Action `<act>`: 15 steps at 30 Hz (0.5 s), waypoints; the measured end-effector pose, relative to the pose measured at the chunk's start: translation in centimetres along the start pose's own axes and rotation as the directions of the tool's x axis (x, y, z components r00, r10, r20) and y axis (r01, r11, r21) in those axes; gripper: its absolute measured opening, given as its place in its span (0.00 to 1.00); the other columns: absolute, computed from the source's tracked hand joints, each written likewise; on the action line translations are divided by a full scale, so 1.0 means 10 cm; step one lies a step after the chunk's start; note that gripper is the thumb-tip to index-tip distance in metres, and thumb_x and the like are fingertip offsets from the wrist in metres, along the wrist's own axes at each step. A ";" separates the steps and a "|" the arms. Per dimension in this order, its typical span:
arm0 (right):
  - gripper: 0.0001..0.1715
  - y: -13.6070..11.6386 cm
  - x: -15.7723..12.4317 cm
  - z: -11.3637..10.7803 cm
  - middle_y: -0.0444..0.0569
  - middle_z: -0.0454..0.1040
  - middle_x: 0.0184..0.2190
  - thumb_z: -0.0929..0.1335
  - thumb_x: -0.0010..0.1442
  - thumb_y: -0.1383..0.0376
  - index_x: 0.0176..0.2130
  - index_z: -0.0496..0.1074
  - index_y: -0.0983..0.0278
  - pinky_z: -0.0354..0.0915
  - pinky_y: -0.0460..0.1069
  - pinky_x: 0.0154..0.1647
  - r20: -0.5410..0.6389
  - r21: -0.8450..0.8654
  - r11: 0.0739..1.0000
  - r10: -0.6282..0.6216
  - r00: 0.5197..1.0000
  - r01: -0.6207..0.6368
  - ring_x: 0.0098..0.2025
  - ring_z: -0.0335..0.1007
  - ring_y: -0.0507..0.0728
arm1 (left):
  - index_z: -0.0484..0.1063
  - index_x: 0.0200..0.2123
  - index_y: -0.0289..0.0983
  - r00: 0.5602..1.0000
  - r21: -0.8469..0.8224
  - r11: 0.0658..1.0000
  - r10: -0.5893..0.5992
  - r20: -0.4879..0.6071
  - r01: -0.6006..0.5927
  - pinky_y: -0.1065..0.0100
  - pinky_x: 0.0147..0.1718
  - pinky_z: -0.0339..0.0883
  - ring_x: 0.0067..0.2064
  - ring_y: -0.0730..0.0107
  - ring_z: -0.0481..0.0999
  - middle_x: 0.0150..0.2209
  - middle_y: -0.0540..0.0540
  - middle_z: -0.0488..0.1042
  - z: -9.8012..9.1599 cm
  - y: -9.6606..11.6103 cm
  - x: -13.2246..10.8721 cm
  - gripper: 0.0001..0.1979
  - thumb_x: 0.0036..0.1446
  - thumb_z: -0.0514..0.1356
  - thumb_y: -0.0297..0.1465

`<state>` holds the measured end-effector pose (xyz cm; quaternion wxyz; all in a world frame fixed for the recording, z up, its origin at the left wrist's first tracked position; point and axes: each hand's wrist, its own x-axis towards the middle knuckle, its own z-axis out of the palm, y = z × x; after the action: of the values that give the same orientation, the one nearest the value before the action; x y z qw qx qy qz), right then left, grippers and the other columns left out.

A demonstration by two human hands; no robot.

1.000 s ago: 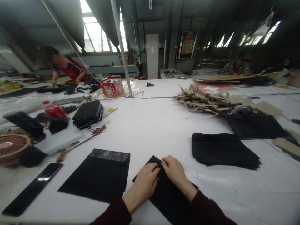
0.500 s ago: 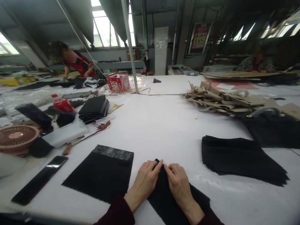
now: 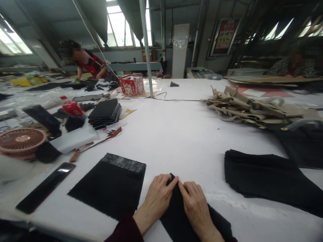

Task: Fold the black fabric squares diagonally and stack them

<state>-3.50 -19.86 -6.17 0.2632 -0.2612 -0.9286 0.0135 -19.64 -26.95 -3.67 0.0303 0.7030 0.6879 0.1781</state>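
Note:
A black fabric piece lies on the white table in front of me, its far edge narrow between my fingers. On the left side of that edge, my left hand has its index finger and thumb closed on the cloth. My right hand presses the right side, index fingertip almost meeting the left one, other fingers curled. My palms hide part of the cloth. Left of my hands a second black fabric piece lies flat, with a greyish, shiny strip along its far edge.
A stack of black fabric sits at the right, tan strips heaped behind it. To the left are a dark glossy bar, a pink fan and folded black pieces. A pole rises behind; a co-worker leans over the table.
The view has turned slightly left, so things sit further right in the picture. Both hands stay on the black fabric's edge with hardly any movement.

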 end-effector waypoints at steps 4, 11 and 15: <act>0.23 0.01 -0.01 0.02 0.53 0.67 0.35 0.57 0.63 0.77 0.54 0.68 0.68 0.60 0.55 0.39 0.013 0.007 1.000 0.003 1.000 -0.003 0.37 0.62 0.60 | 0.62 0.61 0.44 1.000 -0.007 1.000 -0.020 0.010 0.020 0.57 0.46 0.66 0.47 0.59 0.69 0.47 0.43 0.69 0.01 -0.01 0.00 0.26 0.61 0.51 0.21; 0.22 0.02 -0.03 0.03 0.52 0.68 0.35 0.57 0.64 0.76 0.54 0.68 0.67 0.60 0.55 0.39 0.021 0.020 1.000 0.005 1.000 -0.005 0.37 0.62 0.60 | 0.62 0.61 0.44 0.999 -0.027 0.999 -0.035 0.007 0.036 0.57 0.47 0.66 0.47 0.60 0.68 0.47 0.43 0.69 0.01 -0.01 -0.01 0.25 0.62 0.51 0.22; 0.22 0.00 -0.01 0.01 0.52 0.68 0.35 0.57 0.64 0.76 0.53 0.68 0.66 0.60 0.55 0.39 0.020 0.023 1.000 0.008 1.000 -0.009 0.37 0.62 0.60 | 0.62 0.61 0.43 0.999 -0.033 0.999 -0.038 -0.014 0.038 0.57 0.47 0.66 0.48 0.60 0.68 0.47 0.43 0.69 0.00 -0.02 0.01 0.24 0.63 0.51 0.23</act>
<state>-3.48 -19.86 -6.35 0.2569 -0.2620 -0.9298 0.0279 -19.79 -26.84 -3.69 0.0400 0.6878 0.6984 0.1939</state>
